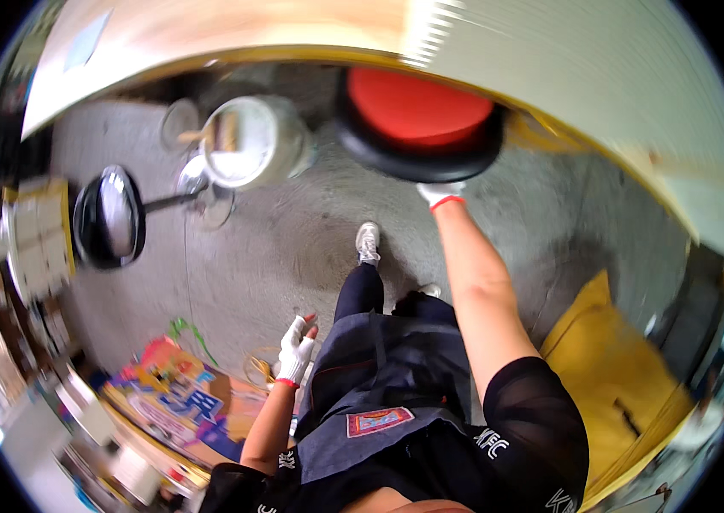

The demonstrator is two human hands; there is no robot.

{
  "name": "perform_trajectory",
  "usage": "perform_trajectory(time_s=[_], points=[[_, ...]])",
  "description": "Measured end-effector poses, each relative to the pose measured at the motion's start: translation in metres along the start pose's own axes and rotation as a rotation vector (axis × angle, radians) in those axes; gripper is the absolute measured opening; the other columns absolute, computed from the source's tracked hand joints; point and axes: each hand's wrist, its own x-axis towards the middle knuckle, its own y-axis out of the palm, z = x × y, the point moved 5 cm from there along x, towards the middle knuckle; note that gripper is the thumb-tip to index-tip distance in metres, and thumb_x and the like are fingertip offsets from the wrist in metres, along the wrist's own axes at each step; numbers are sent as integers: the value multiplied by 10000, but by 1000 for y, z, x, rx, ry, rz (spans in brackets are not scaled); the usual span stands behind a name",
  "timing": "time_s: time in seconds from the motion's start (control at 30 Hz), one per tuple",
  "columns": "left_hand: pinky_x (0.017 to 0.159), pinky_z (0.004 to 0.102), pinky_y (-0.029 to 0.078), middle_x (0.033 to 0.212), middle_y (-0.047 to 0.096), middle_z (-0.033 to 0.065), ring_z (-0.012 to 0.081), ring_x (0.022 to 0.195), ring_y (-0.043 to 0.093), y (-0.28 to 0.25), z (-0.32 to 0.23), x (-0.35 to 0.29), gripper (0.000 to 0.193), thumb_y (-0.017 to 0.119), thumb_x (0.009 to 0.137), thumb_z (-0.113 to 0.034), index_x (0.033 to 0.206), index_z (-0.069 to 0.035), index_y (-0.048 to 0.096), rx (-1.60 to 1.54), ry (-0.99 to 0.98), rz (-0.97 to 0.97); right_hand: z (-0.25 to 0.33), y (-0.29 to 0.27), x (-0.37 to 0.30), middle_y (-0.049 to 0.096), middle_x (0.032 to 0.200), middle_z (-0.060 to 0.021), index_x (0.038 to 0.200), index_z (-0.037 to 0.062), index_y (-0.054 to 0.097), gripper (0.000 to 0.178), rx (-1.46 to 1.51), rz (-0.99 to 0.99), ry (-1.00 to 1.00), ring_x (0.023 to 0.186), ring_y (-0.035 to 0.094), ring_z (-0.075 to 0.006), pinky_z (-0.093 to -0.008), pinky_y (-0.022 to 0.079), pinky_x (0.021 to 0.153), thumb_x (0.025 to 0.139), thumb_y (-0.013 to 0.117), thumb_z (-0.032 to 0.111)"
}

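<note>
We are touching the far red-and-black seat (420,107) at its near edge with our right hand (441,193), fingers hidden, grip unclear. We are holding our left hand (296,349) unclenched, nearer and leftward.

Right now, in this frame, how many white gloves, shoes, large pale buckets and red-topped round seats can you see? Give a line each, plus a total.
White gloves: 2, on the left hand and right hand
Shoes: 2, one partly hidden
Large pale bucket: 1
Red-topped round seat: 1
Total: 6
</note>
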Motion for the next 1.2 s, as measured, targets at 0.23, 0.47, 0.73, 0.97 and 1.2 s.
perform_trajectory(time_s=[0.23, 0.47, 0.73, 0.97, 1.2], points=[[897, 335, 519, 1207, 667, 101, 217, 1024, 646, 99, -74, 122, 582, 636, 977, -385, 1460, -116, 454, -712, -220, 146, -67, -29, -167, 510, 1452, -137, 1413, 118, 538, 578, 1570, -182, 1075, 1337, 451, -318, -479, 363, 1121, 992, 462, 507], [571, 345, 525, 945, 598, 60, 173, 778, 609, 237, -58, 63, 735, 676, 823, 4, 1450, -123, 315, 261, 74, 477, -171, -78, -368, 581, 1361, -116, 1366, 118, 581, 543, 1826, -332, 1396, 1238, 525, -280, -453, 418, 1062, 1002, 472, 506], [730, 354, 583, 1111, 674, 104, 195, 956, 690, 342, -23, -45, 528, 713, 856, -269, 1229, -59, 404, 812, -110, 854, -255, -163, -544, 662, 1257, -92, 1313, 118, 631, 510, 1890, -630, 1522, 1125, 608, -237, -424, 481, 994, 1014, 484, 504], [792, 317, 548, 1239, 610, 94, 194, 1006, 653, 334, -69, 0, 670, 627, 956, -176, 1541, -84, 314, 826, -102, 907, -206, -187, -571, 721, 1179, -64, 1264, 113, 670, 482, 1879, -983, 1650, 1027, 677, -214, -388, 535, 927, 1012, 532, 500], [625, 262, 496, 1048, 621, 38, 126, 775, 600, 283, -154, 99, 484, 586, 883, -50, 1354, -81, 480, 884, -95, 912, -97, -145, -569, 702, 1172, -135, 1263, 59, 663, 650, 1869, -1503, 1795, 1053, 652, -293, -434, 494, 984, 990, 476, 619]])
